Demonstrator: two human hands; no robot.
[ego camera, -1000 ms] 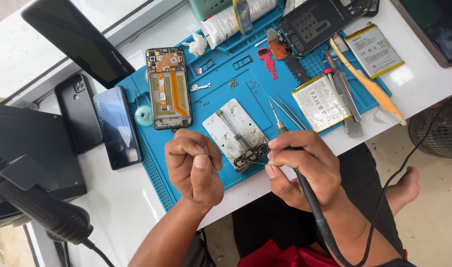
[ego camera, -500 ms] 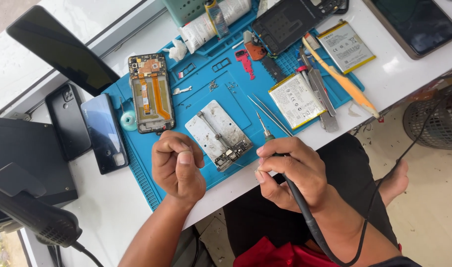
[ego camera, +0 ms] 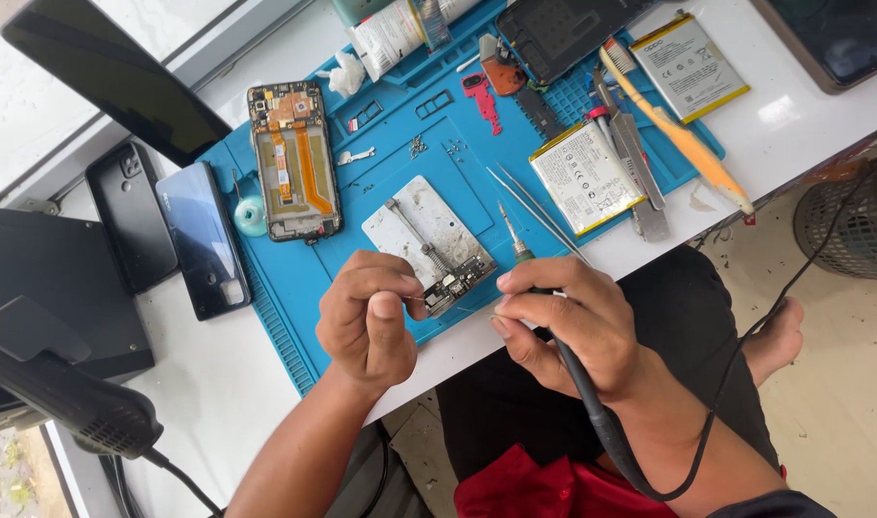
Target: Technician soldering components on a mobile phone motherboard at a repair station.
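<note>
Our right hand (ego camera: 568,321) is clenched around a soldering iron (ego camera: 525,264); the fingers cover most of the handle, so only the thin tip shows past the knuckles and the black cord runs out below the wrist. Our left hand (ego camera: 366,321) is curled with thumb and forefinger pinched on a fine wire (ego camera: 414,299), so thin that we can hardly follow it; it seems to run from the fingertips toward the small board (ego camera: 455,284). That board sits just beyond both sets of fingertips, between them, clamped at the near end of a grey holder plate (ego camera: 424,228) on the blue mat (ego camera: 381,153). Whether the iron's tip touches the board we cannot tell, since the tip points past it. Tweezers (ego camera: 539,213) lie just above our right fingers, beside a battery (ego camera: 584,176). Further from our left fingers lies an opened phone (ego camera: 292,161). A dark device at the top edge is cut off.
</note>
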